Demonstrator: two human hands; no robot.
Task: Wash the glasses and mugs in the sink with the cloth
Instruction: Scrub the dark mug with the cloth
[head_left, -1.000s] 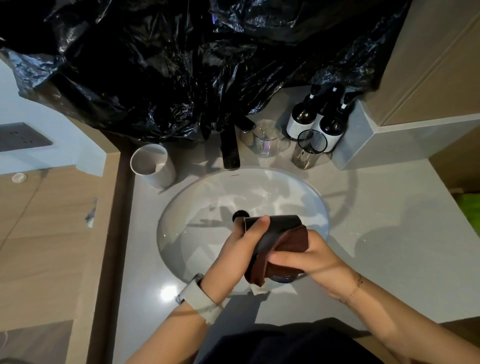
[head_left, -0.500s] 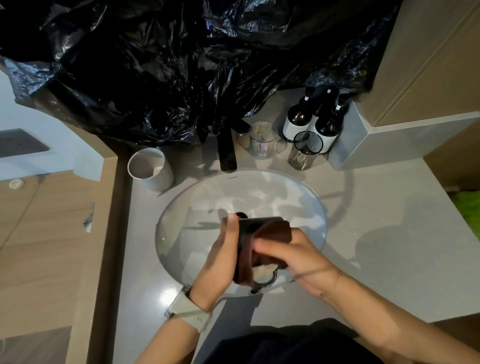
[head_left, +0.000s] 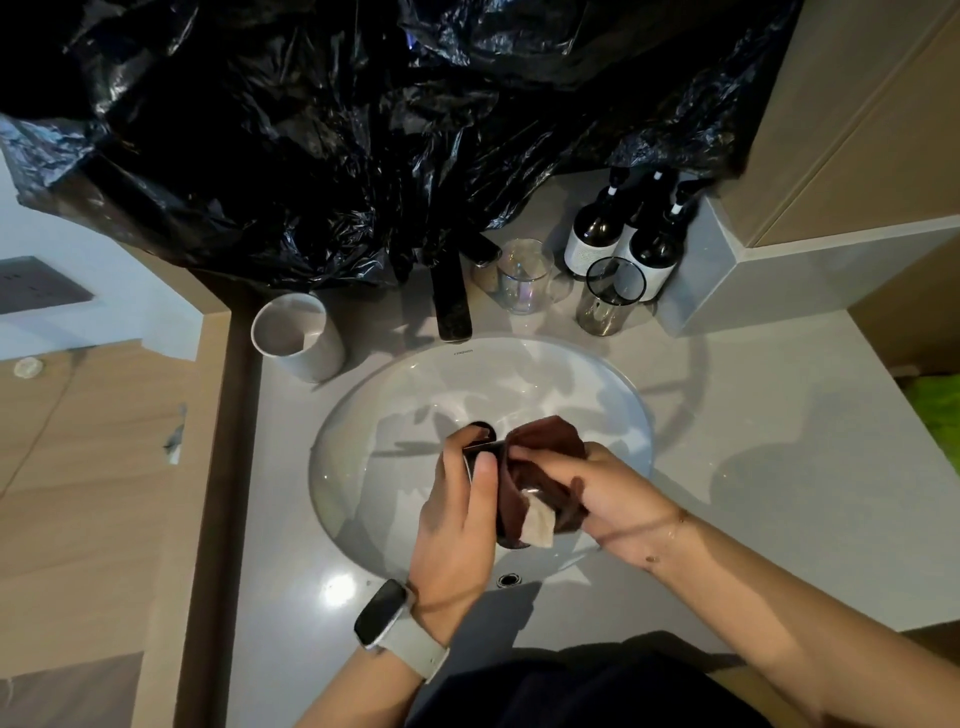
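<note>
Over the white sink, the left hand grips a dark mug, thumb pressed along its side. The right hand clutches the brown cloth, bunched against the mug. Behind the basin, a clear glass and a smoky glass stand beside the black tap.

My left hand has slid round the dark mug, thumb now lying along its side where a moment ago my palm was against it. My right hand has bunched the brown cloth up over the mug, and the metal handle that showed below is now covered by cloth.
</note>
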